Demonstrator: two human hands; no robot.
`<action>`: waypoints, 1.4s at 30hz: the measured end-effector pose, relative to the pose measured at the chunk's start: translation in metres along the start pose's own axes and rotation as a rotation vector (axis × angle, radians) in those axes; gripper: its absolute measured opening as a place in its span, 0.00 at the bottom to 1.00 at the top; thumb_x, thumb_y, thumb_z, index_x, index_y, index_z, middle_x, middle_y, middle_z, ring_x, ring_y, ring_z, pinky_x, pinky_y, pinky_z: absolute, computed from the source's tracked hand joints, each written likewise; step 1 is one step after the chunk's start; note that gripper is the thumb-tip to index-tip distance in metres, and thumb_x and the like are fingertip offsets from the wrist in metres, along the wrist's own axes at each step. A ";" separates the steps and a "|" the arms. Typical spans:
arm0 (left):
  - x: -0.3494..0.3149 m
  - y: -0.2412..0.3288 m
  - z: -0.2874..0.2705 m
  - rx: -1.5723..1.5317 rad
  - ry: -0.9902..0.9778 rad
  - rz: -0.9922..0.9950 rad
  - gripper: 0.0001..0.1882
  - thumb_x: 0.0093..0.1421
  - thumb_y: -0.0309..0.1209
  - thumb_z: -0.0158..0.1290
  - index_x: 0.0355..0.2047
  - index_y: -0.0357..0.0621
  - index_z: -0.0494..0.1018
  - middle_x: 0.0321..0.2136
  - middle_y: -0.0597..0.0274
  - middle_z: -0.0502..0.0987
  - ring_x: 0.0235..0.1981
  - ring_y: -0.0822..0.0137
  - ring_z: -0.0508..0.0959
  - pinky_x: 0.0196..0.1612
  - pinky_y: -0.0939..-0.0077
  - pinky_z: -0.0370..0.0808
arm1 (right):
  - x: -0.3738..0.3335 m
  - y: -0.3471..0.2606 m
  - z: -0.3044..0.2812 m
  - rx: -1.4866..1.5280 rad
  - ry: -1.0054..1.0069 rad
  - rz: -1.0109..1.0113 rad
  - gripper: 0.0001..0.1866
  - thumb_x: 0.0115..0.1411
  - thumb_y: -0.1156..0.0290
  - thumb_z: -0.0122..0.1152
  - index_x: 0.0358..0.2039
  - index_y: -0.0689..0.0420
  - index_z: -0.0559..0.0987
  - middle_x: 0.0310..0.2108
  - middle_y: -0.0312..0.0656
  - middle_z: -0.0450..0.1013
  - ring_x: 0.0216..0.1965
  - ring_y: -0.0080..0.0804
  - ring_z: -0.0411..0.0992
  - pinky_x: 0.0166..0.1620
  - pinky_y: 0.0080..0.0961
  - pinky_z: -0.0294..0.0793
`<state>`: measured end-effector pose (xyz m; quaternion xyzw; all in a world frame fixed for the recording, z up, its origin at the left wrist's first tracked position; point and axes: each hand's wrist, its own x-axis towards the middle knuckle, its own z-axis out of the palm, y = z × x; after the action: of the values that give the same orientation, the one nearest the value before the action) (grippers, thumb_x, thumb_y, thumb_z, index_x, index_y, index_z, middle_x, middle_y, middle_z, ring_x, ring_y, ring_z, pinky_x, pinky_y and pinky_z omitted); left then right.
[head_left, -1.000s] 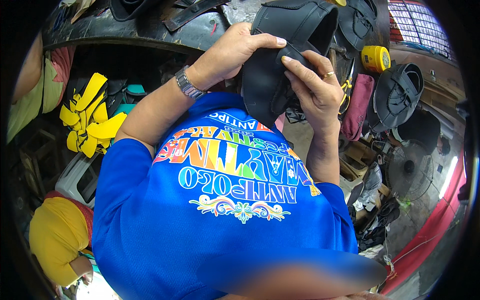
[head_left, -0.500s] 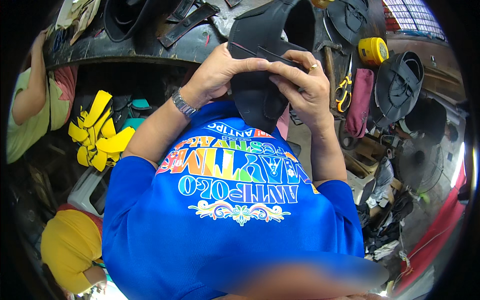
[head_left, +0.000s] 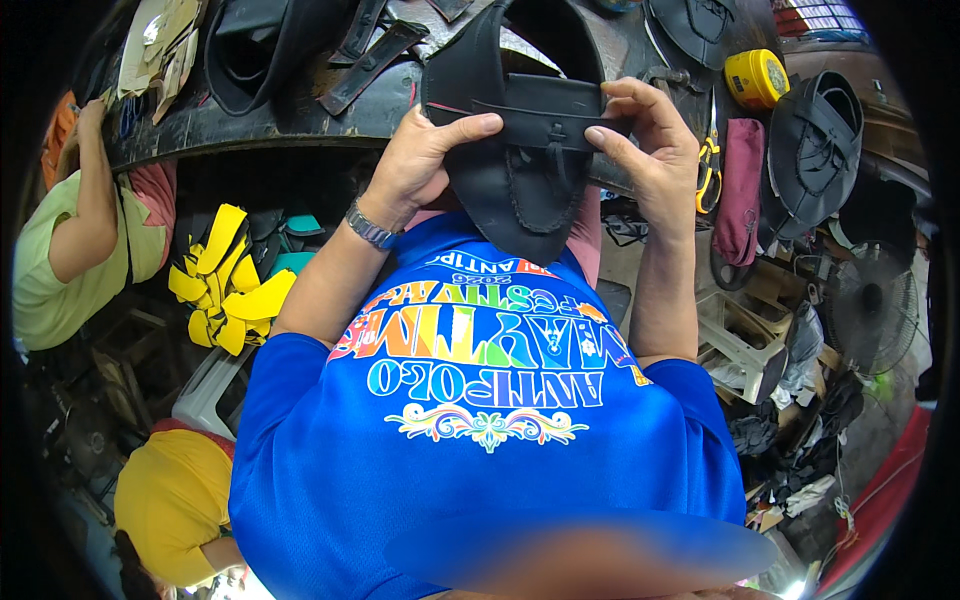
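Note:
A black shoe upper (head_left: 478, 190) hangs between my hands, its rounded toe part downward against my shirt. Across its middle runs a black strap (head_left: 530, 128) with a small slit and a stitched seam below. My left hand (head_left: 418, 160) grips the upper's left edge, thumb lying on the strap and the other fingers hidden behind. At the strap's right end, my right hand (head_left: 650, 135) pinches it between thumb and fingers.
The dark worktable (head_left: 300, 125) carries another black upper (head_left: 250, 50) and black strips (head_left: 375, 65). To the right are yellow-handled scissors (head_left: 708, 175), a yellow tub (head_left: 755, 78), a maroon pouch (head_left: 738, 190) and a black upper (head_left: 815, 150). Yellow pieces (head_left: 225, 285) are piled left, near a co-worker's arm (head_left: 85, 205).
My hands have moved apart, the right one outward to the strap's end. The strap now stretches flat across the upper, which faces me more fully. The whole view has shifted slightly.

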<state>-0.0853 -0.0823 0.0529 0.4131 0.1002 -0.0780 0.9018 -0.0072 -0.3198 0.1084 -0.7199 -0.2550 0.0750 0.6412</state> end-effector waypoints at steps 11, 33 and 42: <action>0.000 -0.008 -0.007 -0.014 0.055 0.104 0.18 0.58 0.26 0.65 0.49 0.43 0.77 0.43 0.57 0.83 0.45 0.64 0.83 0.50 0.66 0.81 | -0.009 0.023 0.008 0.623 0.142 0.156 0.33 0.52 0.89 0.66 0.58 0.60 0.67 0.39 0.43 0.76 0.40 0.24 0.76 0.46 0.19 0.78; -0.009 -0.020 -0.033 -0.037 0.156 0.118 0.18 0.66 0.32 0.59 0.53 0.41 0.74 0.47 0.54 0.81 0.47 0.62 0.82 0.52 0.63 0.80 | -0.014 0.042 0.042 0.495 0.225 0.094 0.27 0.55 0.87 0.67 0.54 0.60 0.69 0.40 0.43 0.76 0.41 0.23 0.74 0.47 0.18 0.76; -0.036 0.012 -0.025 0.505 0.417 0.429 0.37 0.62 0.21 0.59 0.68 0.41 0.54 0.58 0.52 0.67 0.57 0.62 0.74 0.60 0.68 0.73 | -0.015 0.045 0.042 0.552 0.180 0.100 0.27 0.57 0.86 0.65 0.56 0.60 0.68 0.40 0.43 0.77 0.41 0.23 0.75 0.49 0.19 0.75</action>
<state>-0.1205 -0.0530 0.0545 0.6407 0.1702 0.1758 0.7278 -0.0265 -0.2917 0.0545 -0.5338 -0.1312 0.1087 0.8283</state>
